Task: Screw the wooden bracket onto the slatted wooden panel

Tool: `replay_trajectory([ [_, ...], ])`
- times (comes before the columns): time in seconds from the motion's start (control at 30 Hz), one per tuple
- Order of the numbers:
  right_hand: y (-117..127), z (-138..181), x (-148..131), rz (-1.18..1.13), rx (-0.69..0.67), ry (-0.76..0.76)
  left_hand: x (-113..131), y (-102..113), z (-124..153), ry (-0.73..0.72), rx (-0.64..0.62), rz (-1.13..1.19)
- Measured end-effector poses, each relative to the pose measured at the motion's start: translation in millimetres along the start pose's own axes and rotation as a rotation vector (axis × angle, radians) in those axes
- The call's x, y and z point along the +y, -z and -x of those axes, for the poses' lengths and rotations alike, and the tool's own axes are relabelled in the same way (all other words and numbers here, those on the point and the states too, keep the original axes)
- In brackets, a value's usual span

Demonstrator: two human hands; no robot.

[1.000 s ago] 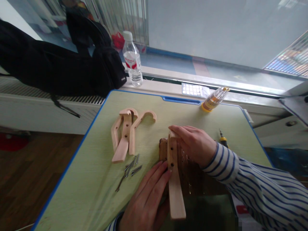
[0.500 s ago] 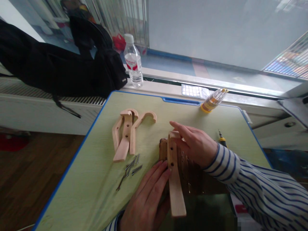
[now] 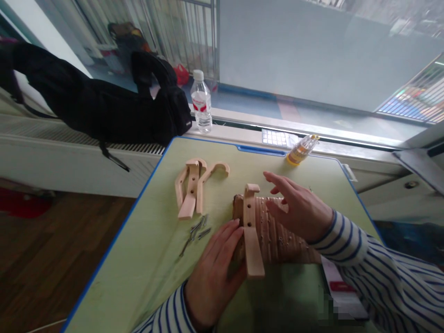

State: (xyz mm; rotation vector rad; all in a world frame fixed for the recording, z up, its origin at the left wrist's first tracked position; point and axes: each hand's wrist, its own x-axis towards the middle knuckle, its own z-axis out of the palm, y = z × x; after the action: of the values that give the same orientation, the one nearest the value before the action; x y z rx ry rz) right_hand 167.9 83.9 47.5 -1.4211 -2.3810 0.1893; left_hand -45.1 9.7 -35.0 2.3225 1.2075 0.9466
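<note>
Resting flat, your left hand had its fingers close together on the left end of a ribbed brown block, the tips right at the left edge of a pale wooden hook. You had your left thumb mostly hidden behind the hook's lower part, so whether those fingers gripped or only steadied could not be told.

The hook lay across the top of the block, near its left end, with two dark holes down its middle. Its curved end reached past the block's far edge, and its flat, wider end stuck out past the near edge, towards you.

Your right hand hovered over the block, to the right of the hook and apart from it. You held its thumb and fingers wide, with nothing between them, the forefinger pointing left, just beyond the hook's curved end.

On the green table, left of the block, three more wooden hooks lay bunched together. Nearer to you was a loose pile of metal screws. A clear bottle with a yellow base stood near the table's far edge.
</note>
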Motion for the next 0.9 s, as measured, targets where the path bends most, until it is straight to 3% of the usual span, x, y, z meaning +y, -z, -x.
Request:
replay_trajectory([
  [0.23, 13, 17, -15, 0.037, 0.005, -0.02, 7, 10, 5, 0.052, 0.084, 0.044],
  [0.4, 26, 31, -25, 0.075, 0.017, -0.039, 12, 23, 25, 0.128, 0.145, -0.042],
  [0.7, 47, 29, -66, 0.156, -0.039, 0.053, -4, 66, 48, 0.328, 0.326, -0.196],
  [0.9, 50, 15, -102, 0.248, -0.219, 0.148, -15, 85, 60, 0.333, 0.171, -0.305],
])
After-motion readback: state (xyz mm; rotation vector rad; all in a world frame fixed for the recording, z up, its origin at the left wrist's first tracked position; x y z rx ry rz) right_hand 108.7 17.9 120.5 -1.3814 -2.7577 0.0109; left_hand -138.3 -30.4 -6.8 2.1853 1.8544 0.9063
